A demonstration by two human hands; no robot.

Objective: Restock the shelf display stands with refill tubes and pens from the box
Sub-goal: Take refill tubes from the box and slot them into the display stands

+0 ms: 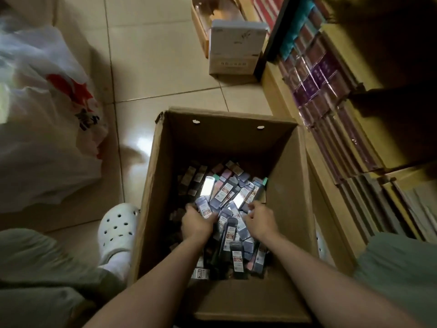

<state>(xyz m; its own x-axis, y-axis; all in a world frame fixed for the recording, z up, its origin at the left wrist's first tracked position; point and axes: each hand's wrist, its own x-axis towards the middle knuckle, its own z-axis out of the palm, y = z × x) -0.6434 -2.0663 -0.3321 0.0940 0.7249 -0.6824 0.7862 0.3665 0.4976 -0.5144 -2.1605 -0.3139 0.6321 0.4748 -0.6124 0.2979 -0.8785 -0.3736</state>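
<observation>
Head view. An open cardboard box (287, 176) stands on the tiled floor (151, 58), filling the centre of the frame. Its bottom holds a loose heap of refill tubes (227, 190), flat clear cases with white labels, lying at mixed angles; several catch a bright glare. Both bare forearms reach down into the box from 6 o'clock. The left hand (197, 221), at the 9 o'clock side of the heap, has its fingers curled round one refill tube (203, 208) and grips it. The right hand (260, 220), at the 3 o'clock side, lies on the heap with fingers bent among the tubes; whether it grips any cannot be told. At 3 o'clock of the box, touching its wall, runs a wooden shelf (274, 91) packed with rows of wrapped stock in purple and dark tones. At 12 o'clock a small white carton (234, 50) sits on the floor. At 9 o'clock lies a white plastic bag (47, 119) with red print. At 7 o'clock, just beside the box, a white perforated clog (117, 230) is worn on the person's foot.
</observation>
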